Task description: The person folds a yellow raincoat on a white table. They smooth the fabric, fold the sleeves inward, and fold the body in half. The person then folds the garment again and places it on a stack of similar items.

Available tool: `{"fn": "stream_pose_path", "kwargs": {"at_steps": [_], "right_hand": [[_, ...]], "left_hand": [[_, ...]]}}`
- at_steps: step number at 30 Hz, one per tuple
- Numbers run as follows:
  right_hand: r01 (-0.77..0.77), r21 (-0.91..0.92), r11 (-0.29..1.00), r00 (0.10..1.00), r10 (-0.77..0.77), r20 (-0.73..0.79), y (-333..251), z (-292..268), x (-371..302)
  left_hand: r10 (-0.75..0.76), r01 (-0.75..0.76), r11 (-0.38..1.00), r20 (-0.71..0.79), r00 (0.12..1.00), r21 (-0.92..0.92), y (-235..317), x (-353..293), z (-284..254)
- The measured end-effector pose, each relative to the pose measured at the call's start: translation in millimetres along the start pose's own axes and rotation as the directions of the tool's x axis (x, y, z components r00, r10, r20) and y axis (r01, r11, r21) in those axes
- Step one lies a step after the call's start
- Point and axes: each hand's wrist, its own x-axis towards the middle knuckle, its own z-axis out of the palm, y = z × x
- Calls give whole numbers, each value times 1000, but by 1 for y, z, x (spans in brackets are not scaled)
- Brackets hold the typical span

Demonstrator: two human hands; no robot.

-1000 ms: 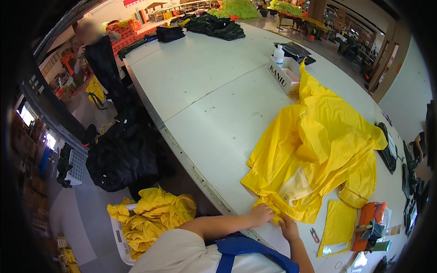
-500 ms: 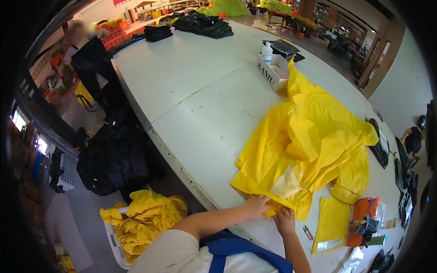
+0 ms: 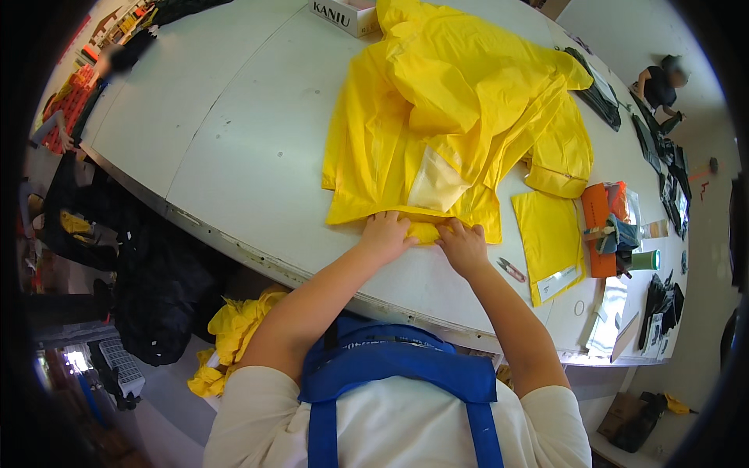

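Note:
A shiny yellow raincoat-like jacket [image 3: 476, 90] lies crumpled on the white table [image 3: 257, 148], its hem towards me. A pale cream patch [image 3: 438, 183] shows near that hem. My left hand [image 3: 385, 236] is closed at the hem, thumb pointing right. Just beside it, my right hand [image 3: 466, 246] pinches the same edge. Between the two hands a bunched, rolled bit of yellow fabric [image 3: 424, 232] bulges out; the fingertips are partly hidden by it. Small thread snips [image 3: 512, 270] rest to the right of my right hand, next to a flat yellow pouch [image 3: 548, 242] with a white label.
An orange box [image 3: 597, 226] with cloths and tools stands at the right, by a green roll [image 3: 645, 260]. A white box [image 3: 343, 17] sits at the far side. Yellow garments [image 3: 243, 327] pile below the table's left edge, near black garments [image 3: 160, 288]. A person [image 3: 662, 84] is at far right.
My view has tilted down and turned, so table things sit higher and further left in the picture. Both hands stay at the jacket's hem, where the bunched yellow roll between them shows more clearly.

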Motion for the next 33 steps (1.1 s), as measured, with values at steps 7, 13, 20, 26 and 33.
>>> {"fn": "stream_pose_path", "kwargs": {"at_steps": [7, 13, 20, 26, 33], "right_hand": [[-93, -147, 985, 989, 109, 103, -2, -6, 18], [-49, -104, 993, 995, 58, 83, -6, -21, 20], [-160, -84, 984, 948, 176, 264, -12, -35, 26], [-281, 73, 957, 947, 264, 184, 4, -38, 21], [-330, 124, 936, 923, 292, 248, -11, -56, 24]], "left_hand": [[-47, 49, 999, 137, 990, -17, -17, 3, -23], [104, -105, 987, 11, 995, 124, -27, 8, -29], [197, -234, 921, 147, 969, 311, -41, 8, -36], [188, -210, 969, 168, 968, 126, -41, 16, -59], [250, -310, 901, 222, 943, 303, -42, 16, -78]]}}
